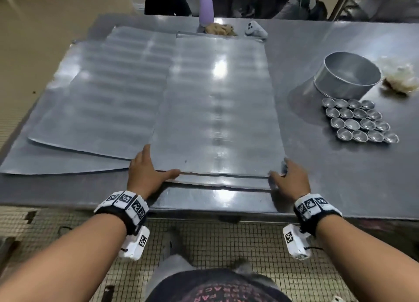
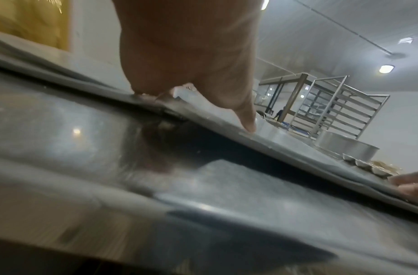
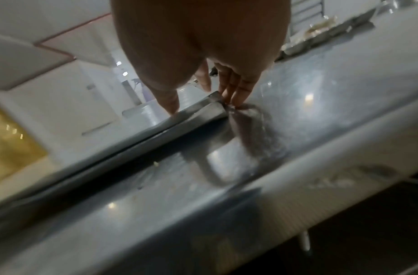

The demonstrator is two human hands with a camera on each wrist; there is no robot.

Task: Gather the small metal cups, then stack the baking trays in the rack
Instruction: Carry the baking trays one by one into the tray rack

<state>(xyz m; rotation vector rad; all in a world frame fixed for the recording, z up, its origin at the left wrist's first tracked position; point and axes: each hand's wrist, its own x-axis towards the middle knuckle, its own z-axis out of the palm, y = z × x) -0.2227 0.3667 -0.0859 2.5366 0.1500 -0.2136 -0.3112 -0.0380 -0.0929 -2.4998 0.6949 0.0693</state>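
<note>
The room is pale-walled with ceiling lamps, and a tall metal rack stands well off beyond the right hand. The floor under the person is a mesh of small tiles. A long steel bench fills the middle, scuffed and shiny with lamp glare.

On it lie flat baking trays: the top tray sits directly between the two hands, overlapping a wider tray that spreads away to the left of the left hand, with another sheet under both. The left hand takes the top tray's near-left corner, fingers lying along the side edge and thumb along the front edge. The right hand has the near-right corner, fingertips down at the corner and thumb on the front edge. Both grips are loose, fingers fairly straight, not wrapped round the metal.

Beyond and to the right of the right hand stands a round metal tin, and just in front of it the small metal cups sit gathered in close rows, touching. Far across the bench are a lilac spray bottle and a white controller.
</note>
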